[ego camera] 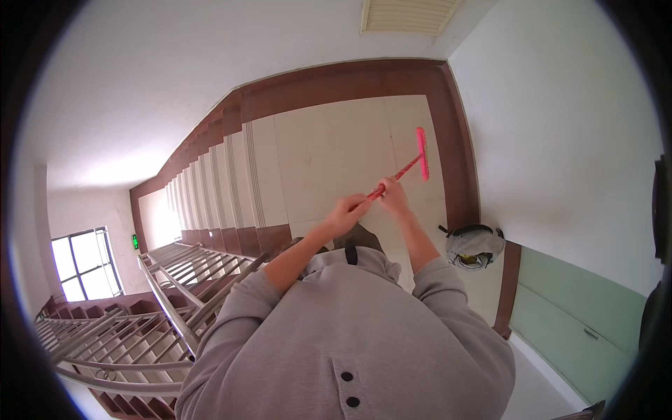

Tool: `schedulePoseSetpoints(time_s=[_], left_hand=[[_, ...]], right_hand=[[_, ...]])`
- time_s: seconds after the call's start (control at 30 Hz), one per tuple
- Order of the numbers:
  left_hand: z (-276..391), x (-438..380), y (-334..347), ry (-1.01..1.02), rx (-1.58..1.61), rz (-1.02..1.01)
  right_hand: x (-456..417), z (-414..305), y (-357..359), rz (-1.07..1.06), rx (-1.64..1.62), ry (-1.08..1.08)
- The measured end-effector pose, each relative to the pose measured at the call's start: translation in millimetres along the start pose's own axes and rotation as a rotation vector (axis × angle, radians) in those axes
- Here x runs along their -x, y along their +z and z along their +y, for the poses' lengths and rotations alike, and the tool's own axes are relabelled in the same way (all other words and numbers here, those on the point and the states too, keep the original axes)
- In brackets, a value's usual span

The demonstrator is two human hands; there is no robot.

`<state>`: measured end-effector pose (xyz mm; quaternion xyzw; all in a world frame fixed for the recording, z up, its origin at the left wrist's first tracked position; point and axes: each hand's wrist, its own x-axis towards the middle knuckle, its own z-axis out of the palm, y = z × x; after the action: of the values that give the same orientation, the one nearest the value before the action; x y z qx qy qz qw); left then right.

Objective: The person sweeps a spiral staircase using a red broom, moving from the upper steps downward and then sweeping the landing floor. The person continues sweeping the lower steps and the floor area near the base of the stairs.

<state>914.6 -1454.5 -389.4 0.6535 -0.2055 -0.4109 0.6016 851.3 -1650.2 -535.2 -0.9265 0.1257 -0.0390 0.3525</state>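
Note:
A mop-like tool point(407, 168) has a red pole and a narrow, bright pink crosswise head point(422, 154). Both hands grip its pole. My right hand point(391, 194) is closed around it nearer the head, while my left hand point(347, 211) holds the end closer to my body. The pole slants up and to the right in the view. Its head appears over the pale tiled landing floor point(336, 152), close to the brown skirting border; whether it touches the floor I cannot tell. My hands hide part of the pole.
Stairs point(220, 181) descend or rise at the left, beside metal railings point(173, 315). On the floor by the right wall sits a grey bag point(475, 245) with things inside. A pale green door point(572, 315) is at lower right. A window point(86, 265) shows far left.

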Motion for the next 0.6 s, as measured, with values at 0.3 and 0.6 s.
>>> schedulePoseSetpoints(time_s=[0.3, 0.6], left_hand=[[-74, -43, -19, -0.218, 0.197, 0.172], [-71, 88, -156, -0.115, 0.464, 0.672]], right_hand=[[-44, 34, 58, -0.306, -0.056, -0.027], [-70, -128, 180, -0.697, -0.064, -0.186]])
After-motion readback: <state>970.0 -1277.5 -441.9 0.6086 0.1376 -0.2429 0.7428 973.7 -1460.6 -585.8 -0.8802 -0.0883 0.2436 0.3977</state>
